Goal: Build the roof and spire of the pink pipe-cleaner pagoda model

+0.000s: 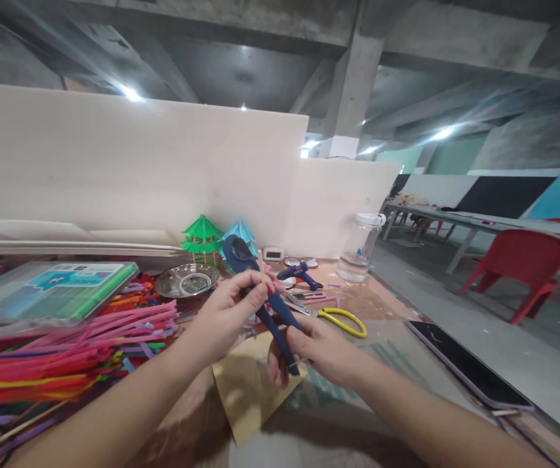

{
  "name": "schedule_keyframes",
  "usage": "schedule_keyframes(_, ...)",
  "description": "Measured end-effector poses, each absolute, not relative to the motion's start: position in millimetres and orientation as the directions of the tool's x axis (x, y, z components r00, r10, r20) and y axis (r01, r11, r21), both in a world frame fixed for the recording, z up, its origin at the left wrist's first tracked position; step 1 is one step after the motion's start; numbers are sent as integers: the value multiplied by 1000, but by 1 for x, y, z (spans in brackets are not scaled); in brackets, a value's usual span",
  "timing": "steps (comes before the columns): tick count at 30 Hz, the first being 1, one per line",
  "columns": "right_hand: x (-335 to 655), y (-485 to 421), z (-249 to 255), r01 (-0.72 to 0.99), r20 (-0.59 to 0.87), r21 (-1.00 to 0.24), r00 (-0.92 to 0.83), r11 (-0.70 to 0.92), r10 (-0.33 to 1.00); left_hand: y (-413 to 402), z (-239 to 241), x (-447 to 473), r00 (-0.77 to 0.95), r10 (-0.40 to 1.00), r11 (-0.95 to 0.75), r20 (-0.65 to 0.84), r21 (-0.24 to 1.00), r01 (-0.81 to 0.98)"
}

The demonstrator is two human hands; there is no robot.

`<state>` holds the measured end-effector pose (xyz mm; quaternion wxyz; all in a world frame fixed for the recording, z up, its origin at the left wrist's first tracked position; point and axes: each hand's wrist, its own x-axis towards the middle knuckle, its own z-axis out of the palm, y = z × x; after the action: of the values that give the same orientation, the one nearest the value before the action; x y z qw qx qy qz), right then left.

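Observation:
My left hand (pixel 234 309) pinches a thin wooden stick (pixel 261 263) together with a dark blue craft piece (pixel 241 261) that looks soft or fuzzy. The piece has a rounded, curled top end and two long strips running down to the right. A bit of red shows by my left fingertips. My right hand (pixel 319 351) is closed around the lower part of the strips, the fingers partly hidden behind them. Below both hands lies a yellowish paper sheet (pixel 248 390) on the table.
Colourful fuzzy stems (pixel 65 351) and a plastic case (pixel 65 292) lie left. Behind are a metal dish (pixel 187 281), a green paper pagoda (pixel 202 237), a blue glue gun (pixel 299 276) and a water bottle (pixel 356 250). Yellow-handled scissors (pixel 343 320) and a phone (pixel 470 367) lie right.

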<state>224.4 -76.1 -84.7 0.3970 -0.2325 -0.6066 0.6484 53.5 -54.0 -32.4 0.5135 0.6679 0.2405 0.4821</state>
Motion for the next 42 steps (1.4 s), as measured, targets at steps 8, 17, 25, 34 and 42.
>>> schedule_keyframes(8, 219, -81, -85, -310, 254, -944, -465, 112, 848, -50, -22, 45, 272, 779, -559, 566, 822, -110)
schedule_keyframes(17, 223, -86, -80, -141, 204, -978, -509, 153, 836, -49, -17, 38, 269, 737, -662, 620, 743, 100)
schedule_keyframes(25, 237, -77, -75, -158, 178, -982, -643, 99, 745, -54, -17, 32, 553, 641, -744, 532, 608, 278)
schedule_keyframes(34, 208, -94, -80, -421, 178, -882, -714, -213, 677, -74, -21, 47, 685, 586, -706, 433, 688, 169)
schedule_keyframes(42, 218, -89, -85, -450, 295, -892, -641, -35, 709, -66, -11, 36, 602, 651, -664, 463, 731, 156)
